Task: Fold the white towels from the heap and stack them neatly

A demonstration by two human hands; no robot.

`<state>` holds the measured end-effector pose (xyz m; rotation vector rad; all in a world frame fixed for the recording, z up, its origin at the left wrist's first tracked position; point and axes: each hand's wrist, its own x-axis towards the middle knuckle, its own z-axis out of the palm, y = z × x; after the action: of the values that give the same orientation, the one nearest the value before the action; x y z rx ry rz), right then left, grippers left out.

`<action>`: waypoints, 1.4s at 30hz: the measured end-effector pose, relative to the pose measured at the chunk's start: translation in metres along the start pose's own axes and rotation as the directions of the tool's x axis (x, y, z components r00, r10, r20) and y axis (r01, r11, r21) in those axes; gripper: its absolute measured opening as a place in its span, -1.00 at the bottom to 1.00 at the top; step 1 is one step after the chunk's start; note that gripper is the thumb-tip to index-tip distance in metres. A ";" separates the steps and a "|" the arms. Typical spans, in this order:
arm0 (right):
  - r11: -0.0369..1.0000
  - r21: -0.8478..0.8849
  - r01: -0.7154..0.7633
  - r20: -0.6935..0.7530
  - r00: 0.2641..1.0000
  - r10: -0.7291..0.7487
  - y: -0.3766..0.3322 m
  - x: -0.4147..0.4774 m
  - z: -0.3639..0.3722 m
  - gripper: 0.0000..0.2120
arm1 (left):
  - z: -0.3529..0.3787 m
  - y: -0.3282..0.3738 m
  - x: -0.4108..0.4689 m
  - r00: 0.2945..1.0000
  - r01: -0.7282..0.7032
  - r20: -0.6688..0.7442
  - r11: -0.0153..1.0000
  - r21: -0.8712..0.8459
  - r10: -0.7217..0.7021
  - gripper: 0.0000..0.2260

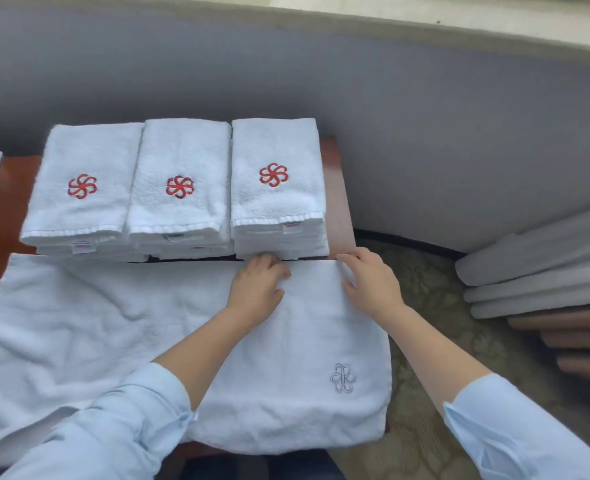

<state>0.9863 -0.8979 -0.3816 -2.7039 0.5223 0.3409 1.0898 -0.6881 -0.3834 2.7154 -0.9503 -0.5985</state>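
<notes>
My left hand [257, 289] pinches the far edge of the spread white towel [286, 368], my right hand [373, 282] its far right corner, just beside three folded towel stacks [179, 188].

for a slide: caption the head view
Left hand and right hand hold the spread towel at its far edge, before three folded stacks
</notes>
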 end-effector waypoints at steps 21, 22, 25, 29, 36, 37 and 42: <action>0.994 -0.106 0.033 -0.142 0.989 -0.048 -0.014 -0.008 -0.051 -0.85 | -0.025 -0.015 -0.021 0.974 -0.139 -0.143 0.965 0.222 0.173 -0.68; 0.994 -0.105 0.037 -0.148 0.988 -0.052 -0.016 -0.007 -0.053 -0.86 | -0.029 -0.023 -0.023 0.982 -0.110 -0.131 0.974 0.196 0.137 -0.73; 0.997 -0.065 0.051 -0.185 0.981 -0.062 -0.025 0.000 -0.058 -0.90 | -0.040 -0.042 -0.025 0.988 0.011 -0.156 0.990 0.143 0.012 -0.85; 0.998 -0.035 0.049 -0.266 0.962 -0.056 -0.040 0.010 -0.065 -0.85 | -0.058 -0.046 -0.030 0.963 0.029 -0.269 0.998 0.059 -0.012 -0.89; 0.991 -0.075 0.108 -0.311 0.942 -0.126 -0.043 0.012 -0.077 -0.84 | -0.079 -0.043 -0.037 0.945 0.018 -0.327 0.999 0.029 -0.007 -0.88; 0.991 -0.077 0.113 -0.307 0.943 -0.131 -0.042 0.010 -0.077 -0.83 | -0.079 -0.042 -0.039 0.946 -0.001 -0.323 1.000 0.021 0.007 -0.89; 0.985 -0.079 0.153 -0.245 0.955 -0.168 -0.034 -0.008 -0.076 -0.83 | -0.066 -0.043 -0.050 0.968 -0.059 -0.241 0.996 0.064 0.073 -0.87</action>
<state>1.0048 -0.8959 -0.2999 -2.8413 0.3596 -0.0319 1.1072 -0.6200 -0.3224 2.7124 -1.0016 -0.2220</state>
